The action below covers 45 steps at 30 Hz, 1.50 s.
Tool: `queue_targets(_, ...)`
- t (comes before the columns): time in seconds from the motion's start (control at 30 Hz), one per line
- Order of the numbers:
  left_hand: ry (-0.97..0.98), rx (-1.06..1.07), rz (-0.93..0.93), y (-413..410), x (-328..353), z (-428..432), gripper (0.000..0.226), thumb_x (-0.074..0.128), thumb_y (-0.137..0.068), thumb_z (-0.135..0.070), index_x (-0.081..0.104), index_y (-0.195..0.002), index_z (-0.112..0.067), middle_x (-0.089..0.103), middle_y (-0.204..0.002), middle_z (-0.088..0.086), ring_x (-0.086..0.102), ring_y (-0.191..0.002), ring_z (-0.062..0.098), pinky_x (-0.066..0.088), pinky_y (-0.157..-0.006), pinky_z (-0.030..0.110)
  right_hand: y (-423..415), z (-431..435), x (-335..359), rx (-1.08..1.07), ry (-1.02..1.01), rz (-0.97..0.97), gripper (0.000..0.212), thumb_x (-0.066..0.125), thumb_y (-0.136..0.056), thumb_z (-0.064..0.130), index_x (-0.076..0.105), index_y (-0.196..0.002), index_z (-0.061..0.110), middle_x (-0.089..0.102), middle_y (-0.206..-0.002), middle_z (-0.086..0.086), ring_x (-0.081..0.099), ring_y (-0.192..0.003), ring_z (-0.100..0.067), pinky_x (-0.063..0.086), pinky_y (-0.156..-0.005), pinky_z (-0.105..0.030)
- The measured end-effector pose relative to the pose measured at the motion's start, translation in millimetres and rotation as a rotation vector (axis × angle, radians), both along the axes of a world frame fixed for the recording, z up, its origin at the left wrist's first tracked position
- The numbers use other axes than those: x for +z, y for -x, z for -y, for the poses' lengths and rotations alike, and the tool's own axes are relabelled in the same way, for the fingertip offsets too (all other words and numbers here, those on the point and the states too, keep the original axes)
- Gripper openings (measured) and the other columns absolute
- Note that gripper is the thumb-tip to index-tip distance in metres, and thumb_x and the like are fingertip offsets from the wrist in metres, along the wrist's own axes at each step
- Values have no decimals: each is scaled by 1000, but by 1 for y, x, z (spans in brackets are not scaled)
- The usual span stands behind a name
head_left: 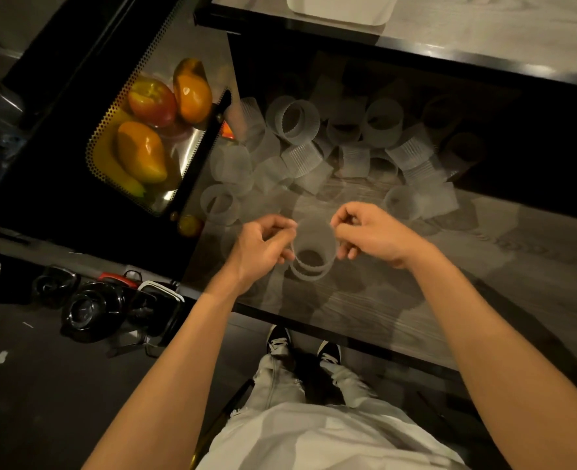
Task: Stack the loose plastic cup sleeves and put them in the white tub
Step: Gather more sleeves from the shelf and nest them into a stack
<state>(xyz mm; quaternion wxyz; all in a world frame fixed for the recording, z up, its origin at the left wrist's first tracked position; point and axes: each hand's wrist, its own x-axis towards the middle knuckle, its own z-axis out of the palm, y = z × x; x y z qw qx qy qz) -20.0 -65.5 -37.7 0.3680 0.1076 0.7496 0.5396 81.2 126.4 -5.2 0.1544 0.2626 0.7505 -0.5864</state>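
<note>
The left hand [263,244] and right hand [372,235] each had a pinching grip on opposite rims of a short sleeve stack [313,254] over the surface [416,300]; stacking looked barely begun, the next move needing another of the loose sleeves [300,157] behind, with the white tub [338,10] far beyond.

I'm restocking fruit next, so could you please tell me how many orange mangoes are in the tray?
2. One mango lies at the far end of the tray, right of the red fruit; the other mango lies nearer the person. More may be hidden.
</note>
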Motion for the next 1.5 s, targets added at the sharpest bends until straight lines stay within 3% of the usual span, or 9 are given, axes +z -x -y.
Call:
queue_targets(0.27,12,-23,-11,-8,-6,7,11,66,-96,-15,72,-105,-18,70,-88,5,67,-68,10,51,-64,24,-3,5,-6,94,-54,56,12,56,-96,4,54,-108,2,61,-91,-12,75,-74,-20,56,-61,-25)
queue_targets(0.5,37,-46,14,-9,-7,8,7,67,-95,-12,71,-100,-15,69,-88,4,68,-63,9,48,-55,15,-5,6,-13,158,-88,107,6,56,-97,6,54,-102,5,66,-88,-11,77,-81,-23,58,-68,-33)
queue_targets(0.63,73,29,-58,-9,-15,10,5,67,-97,-19,69,-100,-22,68,-85,-3,63,-65,6,54,-64,21,-3,5,-19,180,-371,63,8,63,-92,16,64,-99,13,70,-88,-2,70,-77,-17,54,-66,-28)
queue_targets(0.73,139,159,-131,-4,-25,16,6,68,-96,-23,69,-100,-26,67,-93,-7,64,-87,12,50,-75,24,5,5,-19,82,-494,-16,4,63,-90,21,67,-89,21,70,-81,1,62,-69,-8,48,-63,-25)
queue_targets(0.93,266,239,-219,21,-38,32,34,66,-94,-18,58,-128,-17,63,-122,6,60,-112,22,49,-83,25,52,27,-25,121,-473,-43,13,62,-93,21,65,-104,14,69,-93,-3,64,-85,-17,52,-68,-32)
queue_targets(1.07,380,173,-262,42,-47,35,50,65,-91,-32,51,-137,-20,58,-138,9,55,-127,30,49,-104,43,88,45,-35,224,-486,-24,22,62,-93,19,60,-113,10,64,-109,-11,63,-103,-32,49,-79,-35)
queue_targets(1.33,441,73,-284,57,-45,20,43,63,-93,-26,55,-134,-19,58,-141,9,56,-128,33,48,-106,49,123,49,-40,315,-499,172,28,54,-87,19,62,-114,24,65,-120,-8,63,-108,-29,55,-92,-40)
queue_targets(1.43,413,88,-260,56,-44,16,43,63,-95,-23,54,-137,-18,56,-143,8,57,-128,31,47,-107,47,123,47,-41,236,-402,141,38,53,-90,10,61,-125,19,63,-124,-8,62,-113,-28,54,-97,-40)
queue_targets(1.5,397,98,-261,54,-42,15,43,63,-96,-22,54,-137,-17,56,-142,8,56,-127,29,47,-107,46,118,45,-42,140,-313,87,33,53,-93,6,62,-124,14,63,-119,-8,62,-111,-26,53,-91,-34)
